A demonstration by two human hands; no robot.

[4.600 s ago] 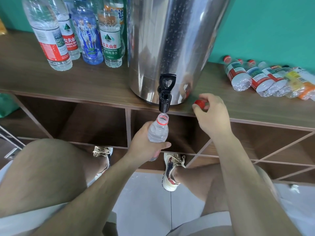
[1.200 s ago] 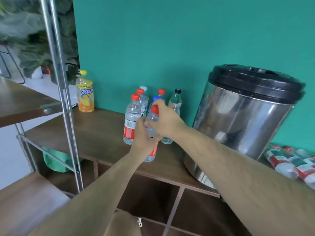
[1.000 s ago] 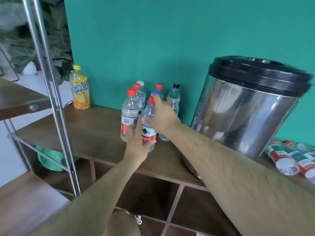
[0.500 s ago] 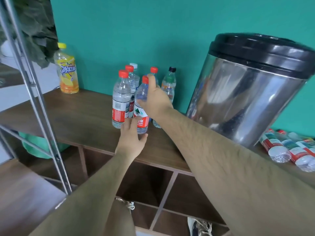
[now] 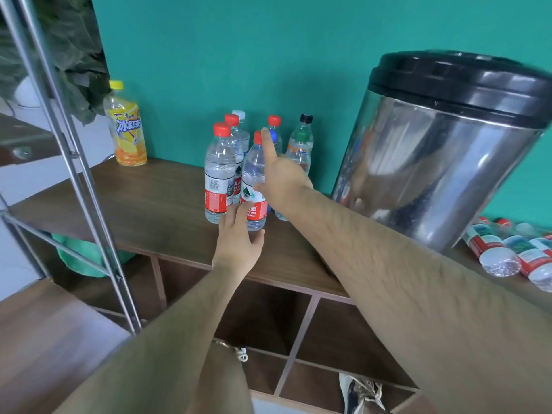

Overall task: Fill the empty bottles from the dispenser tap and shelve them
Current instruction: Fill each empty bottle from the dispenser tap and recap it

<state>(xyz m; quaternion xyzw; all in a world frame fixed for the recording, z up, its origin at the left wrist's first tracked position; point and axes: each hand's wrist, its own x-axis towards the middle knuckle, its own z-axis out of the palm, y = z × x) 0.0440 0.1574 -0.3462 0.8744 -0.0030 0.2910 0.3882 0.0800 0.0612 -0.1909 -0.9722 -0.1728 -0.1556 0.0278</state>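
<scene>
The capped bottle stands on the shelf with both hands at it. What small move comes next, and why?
Probably draw both hands off the bottle. It stands upright and capped on the shelf among the other bottles; the left hand touches it low down with straight fingers, and the right hand lies open against its side. More empty bottles lie right of the dispenser.
</scene>
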